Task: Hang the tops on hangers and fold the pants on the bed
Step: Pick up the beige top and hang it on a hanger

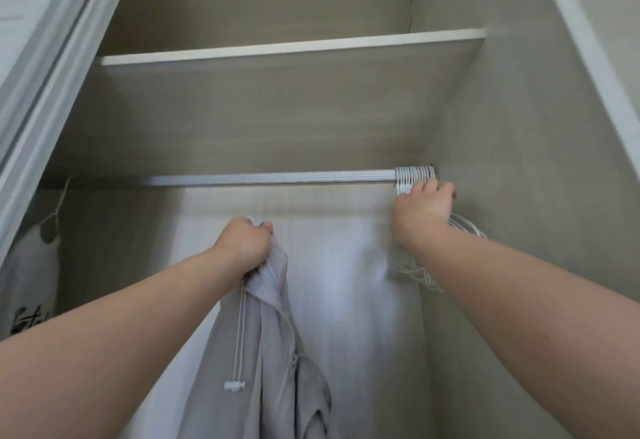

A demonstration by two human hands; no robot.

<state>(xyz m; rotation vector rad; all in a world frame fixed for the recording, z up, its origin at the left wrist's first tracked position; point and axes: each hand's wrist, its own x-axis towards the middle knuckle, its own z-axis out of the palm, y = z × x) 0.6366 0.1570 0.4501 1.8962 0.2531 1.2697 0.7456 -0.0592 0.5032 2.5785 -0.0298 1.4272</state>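
Note:
I look up into an open wardrobe. My left hand [242,248] grips the top of a light grey zip top [263,352] with a white drawstring, which hangs down from my fist below the rail. A silver rail [270,178] runs across the wardrobe. Several white hangers [414,177] are bunched at its right end against the side wall. My right hand [420,211] is raised to that bunch, its fingers curled round the hangers just under their hooks. The hangers' lower parts show below my right wrist.
A shelf [277,48] sits above the rail. At the far left a white garment with dark print [27,282] hangs on a hanger. The sliding door frame [45,74] is at the left and the wardrobe's side wall [519,161] at the right.

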